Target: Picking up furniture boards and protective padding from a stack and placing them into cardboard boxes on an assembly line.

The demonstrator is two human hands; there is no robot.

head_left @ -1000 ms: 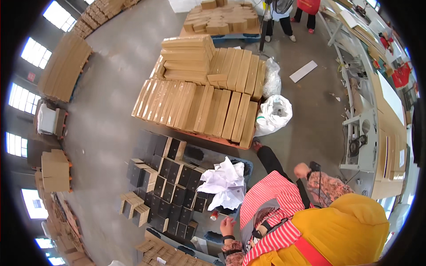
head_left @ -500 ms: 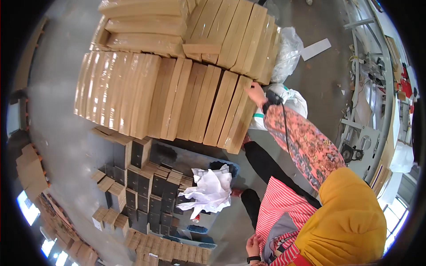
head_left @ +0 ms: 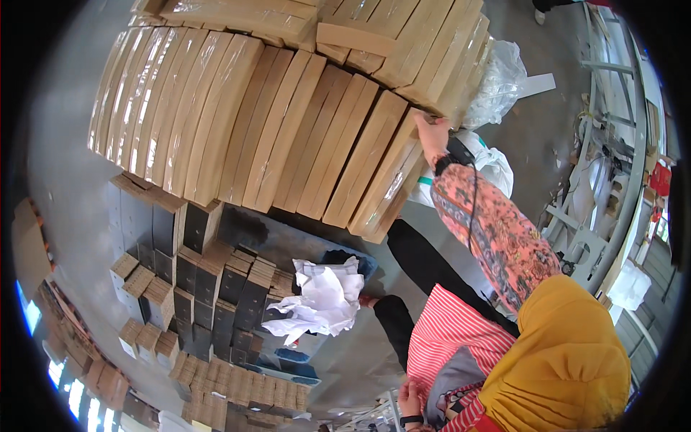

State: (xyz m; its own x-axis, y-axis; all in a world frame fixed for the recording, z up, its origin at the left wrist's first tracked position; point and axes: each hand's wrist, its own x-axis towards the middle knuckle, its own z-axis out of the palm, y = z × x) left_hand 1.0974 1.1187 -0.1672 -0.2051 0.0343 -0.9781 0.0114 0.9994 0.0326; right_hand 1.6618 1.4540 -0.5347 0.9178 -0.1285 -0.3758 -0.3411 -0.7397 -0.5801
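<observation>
My right hand, at the end of a floral sleeve, grips the upper corner of the last flat brown carton in a long row of cartons. This carton leans slightly away from the one beside it. Its fingertips are partly hidden behind the carton edge. Low in the view, my left hand is held close to a red-and-white striped cloth. Those fingers are curled, and whatever may be inside them is hidden.
More cartons are stacked behind the row. White and clear plastic bags lie beside my right arm. Left of my legs, crumpled white sheets rest by stacks of dark and brown boxes. A metal frame runs along the right.
The view has shifted, so the cartons look closer. My right hand has closed over the last carton's corner, and that carton stands slightly more apart. My left hand is about where it was.
</observation>
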